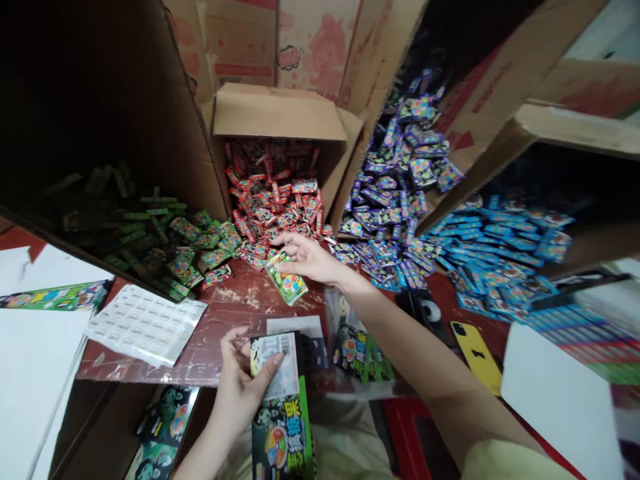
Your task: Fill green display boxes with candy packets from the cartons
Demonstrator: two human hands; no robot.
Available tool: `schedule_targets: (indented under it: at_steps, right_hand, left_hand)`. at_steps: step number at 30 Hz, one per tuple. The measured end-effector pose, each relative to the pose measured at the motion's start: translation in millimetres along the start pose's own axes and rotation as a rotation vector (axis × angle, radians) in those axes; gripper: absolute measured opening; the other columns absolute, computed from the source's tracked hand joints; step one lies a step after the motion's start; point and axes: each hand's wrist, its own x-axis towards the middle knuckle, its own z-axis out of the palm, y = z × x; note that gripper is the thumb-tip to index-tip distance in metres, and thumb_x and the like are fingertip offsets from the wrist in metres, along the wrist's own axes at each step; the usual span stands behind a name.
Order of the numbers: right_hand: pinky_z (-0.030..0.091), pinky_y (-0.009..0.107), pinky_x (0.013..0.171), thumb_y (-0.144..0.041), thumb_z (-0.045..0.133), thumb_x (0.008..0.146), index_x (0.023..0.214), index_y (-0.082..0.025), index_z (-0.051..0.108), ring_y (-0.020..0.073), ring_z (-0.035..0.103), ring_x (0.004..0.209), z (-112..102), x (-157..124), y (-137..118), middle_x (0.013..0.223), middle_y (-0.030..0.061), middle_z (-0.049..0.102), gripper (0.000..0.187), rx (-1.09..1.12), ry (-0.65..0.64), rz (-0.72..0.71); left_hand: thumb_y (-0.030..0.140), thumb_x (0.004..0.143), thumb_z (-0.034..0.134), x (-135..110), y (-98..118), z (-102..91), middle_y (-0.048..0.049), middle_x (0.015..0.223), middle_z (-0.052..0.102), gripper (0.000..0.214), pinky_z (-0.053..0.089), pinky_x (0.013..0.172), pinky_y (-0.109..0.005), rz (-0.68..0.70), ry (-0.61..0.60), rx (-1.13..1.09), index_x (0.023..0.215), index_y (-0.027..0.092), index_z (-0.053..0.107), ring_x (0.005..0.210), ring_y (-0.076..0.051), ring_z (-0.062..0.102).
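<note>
My left hand [247,377] grips a black and green printed box [277,433] near my lap, its thumb lying over a white label on the upper part. Higher up, my right hand [307,260] pinches a green candy packet [287,280] above the red tabletop [225,333]. Right behind that hand, red candy packets [273,207] spill out of a cardboard box [280,117]. Green packets [185,260] lie in a heap to the left. Purple packets [385,207] and blue packets [500,240] are heaped to the right.
A sheet of stickers [147,323] lies on the left. Clear bags with green-black packs [357,347] sit under my right forearm. To the right are a yellow phone [477,357] and white card [560,400]. More printed boxes [163,427] stand in a carton low on the left.
</note>
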Motion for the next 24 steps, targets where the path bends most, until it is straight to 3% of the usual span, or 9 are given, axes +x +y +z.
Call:
schedule_targets:
  at_steps: [3, 7, 12, 17, 20, 24]
  right_hand:
    - [0.051, 0.023, 0.061, -0.022, 0.083, 0.057, 0.086, -0.017, 0.062, 0.0083, 0.058, 0.062, 10, -20, -12, 0.069, -0.0052, 0.061, 0.037, -0.053, -0.025, 0.057]
    - [0.049, 0.02, 0.055, -0.022, 0.084, 0.057, 0.09, -0.015, 0.068, 0.0077, 0.058, 0.058, 19, -42, 5, 0.067, -0.0036, 0.064, 0.037, -0.124, -0.03, 0.092]
    - [0.054, 0.03, 0.081, -0.03, 0.074, 0.074, 0.105, -0.021, 0.072, 0.0167, 0.068, 0.09, 14, -81, 19, 0.103, 0.0057, 0.073, 0.033, -0.284, -0.109, 0.024]
    - [0.053, 0.036, 0.091, -0.036, 0.067, 0.081, 0.116, -0.025, 0.066, 0.0191, 0.068, 0.1, 23, -116, 31, 0.115, 0.0052, 0.07, 0.037, -0.158, 0.015, 0.184]
    - [0.053, 0.035, 0.092, -0.033, 0.069, 0.08, 0.113, -0.026, 0.068, 0.0181, 0.068, 0.1, 31, -126, 33, 0.113, 0.0035, 0.071, 0.034, -0.1, 0.046, 0.175]
    - [0.054, 0.035, 0.091, -0.029, 0.072, 0.077, 0.109, -0.026, 0.07, 0.0192, 0.068, 0.101, 32, -132, 25, 0.111, 0.0043, 0.071, 0.032, -0.113, -0.035, 0.167]
  left_hand:
    - [0.035, 0.067, 0.079, -5, 4, 10.1, 0.0033, 0.075, 0.064, 0.066, 0.055, 0.059, -0.028, 0.021, -0.054, 0.029, 0.112, 0.027, 0.032, 0.07, -0.02, 0.068]
    - [0.036, 0.069, 0.077, -13, 8, 18.3, 0.0007, 0.08, 0.067, 0.064, 0.056, 0.061, -0.03, 0.026, -0.057, 0.019, 0.113, 0.027, 0.032, 0.071, -0.021, 0.07]
    - [0.033, 0.07, 0.077, -17, 5, 16.6, -0.0044, 0.093, 0.07, 0.067, 0.057, 0.068, -0.034, 0.001, -0.089, -0.019, 0.116, 0.027, 0.029, 0.079, -0.023, 0.071]
    - [0.031, 0.074, 0.074, -16, 9, 12.3, -0.0098, 0.109, 0.067, 0.085, 0.056, 0.077, -0.037, -0.048, -0.21, -0.041, 0.137, 0.028, 0.017, 0.09, -0.024, 0.069]
    - [0.03, 0.076, 0.072, -13, 13, 8.0, -0.0074, 0.112, 0.065, 0.07, 0.055, 0.077, -0.032, -0.027, -0.288, 0.024, 0.132, 0.029, 0.031, 0.092, -0.022, 0.067]
    - [0.028, 0.079, 0.069, -8, 13, 2.5, 0.0023, 0.087, 0.064, 0.041, 0.048, 0.062, -0.023, 0.022, -0.364, 0.126, 0.11, 0.028, 0.042, 0.069, -0.014, 0.061]
